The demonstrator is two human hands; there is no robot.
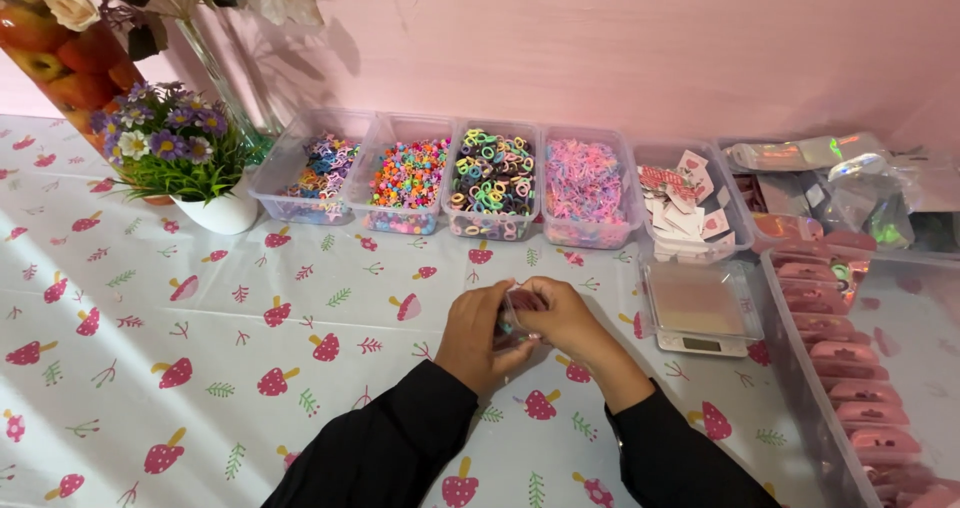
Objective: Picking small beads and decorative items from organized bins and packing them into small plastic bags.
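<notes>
My left hand [474,333] and my right hand [562,313] meet over the table's middle, both pinching a small clear plastic pouch [518,313] with coloured bits inside. Fingers cover most of the pouch. Black sleeves reach to both wrists. Behind the hands runs a row of clear bins: small clips [318,168], multicoloured beads [407,176], coloured hair ties [492,173], pink elastic bands [584,180] and paper cards [690,208].
A small digital scale [697,313] stands right of my hands. Further right, a long clear bin [850,368] holds several pink packets, with shiny bags [830,183] behind. A white pot of purple flowers [185,163] and a glass vase [60,48] stand back left on the mushroom-print tablecloth [200,348].
</notes>
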